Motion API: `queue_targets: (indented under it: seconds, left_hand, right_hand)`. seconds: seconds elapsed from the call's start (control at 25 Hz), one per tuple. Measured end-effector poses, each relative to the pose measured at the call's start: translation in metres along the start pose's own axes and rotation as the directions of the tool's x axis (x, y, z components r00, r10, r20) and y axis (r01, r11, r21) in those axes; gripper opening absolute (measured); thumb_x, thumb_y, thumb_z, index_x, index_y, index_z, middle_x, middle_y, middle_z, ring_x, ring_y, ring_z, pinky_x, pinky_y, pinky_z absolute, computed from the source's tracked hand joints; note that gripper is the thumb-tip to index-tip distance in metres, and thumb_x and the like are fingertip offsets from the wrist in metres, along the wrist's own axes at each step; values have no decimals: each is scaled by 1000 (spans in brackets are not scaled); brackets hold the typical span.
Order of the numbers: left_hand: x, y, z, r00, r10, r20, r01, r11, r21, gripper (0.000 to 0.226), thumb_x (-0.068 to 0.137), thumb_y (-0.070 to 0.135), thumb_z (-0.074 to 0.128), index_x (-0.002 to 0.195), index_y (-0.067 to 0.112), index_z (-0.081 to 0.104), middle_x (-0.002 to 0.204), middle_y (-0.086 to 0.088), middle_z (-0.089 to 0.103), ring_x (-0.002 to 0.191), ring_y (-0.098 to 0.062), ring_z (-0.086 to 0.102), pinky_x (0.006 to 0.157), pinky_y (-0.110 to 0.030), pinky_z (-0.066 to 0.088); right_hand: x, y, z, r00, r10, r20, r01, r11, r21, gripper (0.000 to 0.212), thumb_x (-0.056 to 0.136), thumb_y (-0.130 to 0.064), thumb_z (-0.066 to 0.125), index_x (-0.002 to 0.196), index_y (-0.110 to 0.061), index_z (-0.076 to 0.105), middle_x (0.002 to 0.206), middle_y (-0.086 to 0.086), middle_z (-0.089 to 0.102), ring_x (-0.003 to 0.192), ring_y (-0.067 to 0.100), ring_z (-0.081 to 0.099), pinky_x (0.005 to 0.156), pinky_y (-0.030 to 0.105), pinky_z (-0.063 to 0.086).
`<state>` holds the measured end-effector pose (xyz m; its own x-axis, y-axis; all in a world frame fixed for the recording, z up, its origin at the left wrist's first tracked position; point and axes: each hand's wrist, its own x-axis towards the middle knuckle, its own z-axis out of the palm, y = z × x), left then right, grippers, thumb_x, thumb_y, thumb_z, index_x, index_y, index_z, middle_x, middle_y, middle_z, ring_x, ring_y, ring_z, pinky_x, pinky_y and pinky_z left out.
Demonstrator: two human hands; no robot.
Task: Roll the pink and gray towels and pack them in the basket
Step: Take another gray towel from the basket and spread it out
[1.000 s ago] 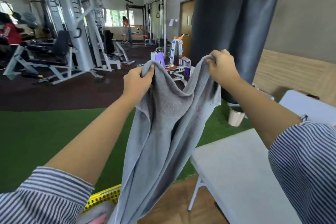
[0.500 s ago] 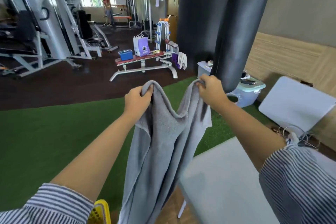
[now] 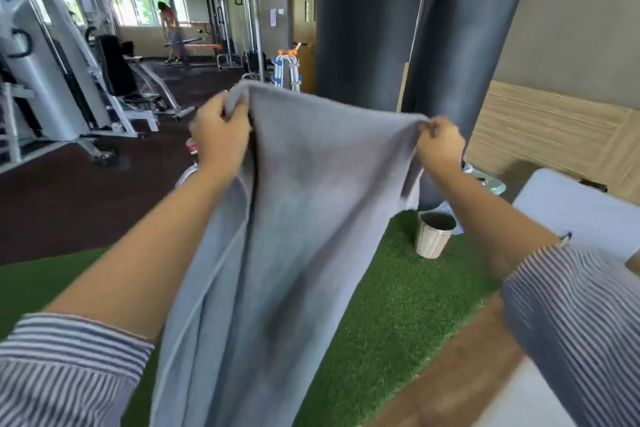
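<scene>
Fingers [image 3: 239,114] of left hand [image 3: 218,135] and right hand [image 3: 440,146] pinch top corners of gray towel [image 3: 294,218], held up spread, hanging over green turf [image 3: 398,305]; white surface [image 3: 581,215] at right.

One gray towel [image 3: 287,218] hangs between two hands, the left hand [image 3: 218,135] and the right hand [image 3: 440,146], whose fingers [image 3: 239,111] pinch its top edge. Two striped sleeves [image 3: 69,367] show below the fingers. Two dark punching bags [image 3: 356,28] hang beyond the fingers. One pale bin [image 3: 434,236] stands below the right fingers. One white tabletop [image 3: 581,208] lies right of them. One person [image 3: 171,31] stands far beyond the left fingers.
</scene>
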<state>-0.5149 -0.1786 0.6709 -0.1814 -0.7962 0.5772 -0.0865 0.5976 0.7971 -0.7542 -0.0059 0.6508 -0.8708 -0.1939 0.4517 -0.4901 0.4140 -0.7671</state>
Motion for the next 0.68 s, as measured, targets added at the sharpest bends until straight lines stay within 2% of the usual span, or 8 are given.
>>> queue_targets:
  seconds: [0.08,0.16,0.28,0.4,0.48,0.52,0.6,0.68]
  left_hand:
    - [25,18,-3,995,103,-16,-104,995,-15,44,97,31,54,60,20,33,57,3,38,48,7,43,52,-11,31]
    - [32,21,0,991,131,-27,-131,991,4,46,98,26,53,59,20,30,56,5,33,46,13,44,49,-8,31]
    - [30,-2,5,999,30,-16,-30,999,25,45,97,27,55,58,17,33,52,6,38,47,12,46,48,-11,30]
    - [21,-36,4,999,5,-47,-1,996,88,43,93,29,57,62,6,41,53,-2,42,49,-4,41,54,-22,32]
    - [20,-46,2,997,22,-71,-16,996,86,41,91,30,56,62,5,41,54,-5,41,53,-12,39,59,-29,37]
    - [20,-49,0,997,17,-74,-12,998,61,42,90,32,56,60,10,38,53,-4,40,54,-20,45,60,-30,43]
    - [17,-56,-4,998,1,-62,1,999,41,43,86,40,56,60,12,35,53,-7,42,61,-35,58,63,-41,55]
    - [2,-69,-7,999,30,-15,-28,993,115,41,82,39,56,61,11,36,54,-10,40,59,-36,53,63,-36,51]
  right_hand:
    - [36,-26,-7,996,-64,-68,70,994,85,24,95,-20,42,106,-4,57,106,18,62,99,32,55,71,25,34]
    - [53,-39,-10,991,-101,-89,111,986,125,24,95,-21,42,106,-5,56,105,15,63,98,29,55,64,18,30]
    - [58,-28,-5,987,-156,-45,160,981,110,23,95,-21,43,105,-7,58,97,11,62,85,21,52,59,13,28]
    - [57,0,-1,975,-220,44,217,974,55,19,94,-25,46,97,-14,61,91,13,64,76,22,51,60,18,35]
    - [54,20,-1,972,-182,150,173,982,69,15,93,-33,47,90,-21,56,86,11,63,75,26,60,66,33,50]
    - [49,31,0,956,-182,228,171,983,67,16,93,-34,48,85,-21,52,80,9,61,71,26,64,65,34,54]
    - [27,56,3,879,-201,432,248,967,-53,21,93,-27,52,76,-16,47,68,6,50,57,13,62,53,9,44]
    - [6,88,7,807,-153,571,338,912,-234,20,91,-15,56,73,-11,47,68,10,50,54,8,55,50,7,34]
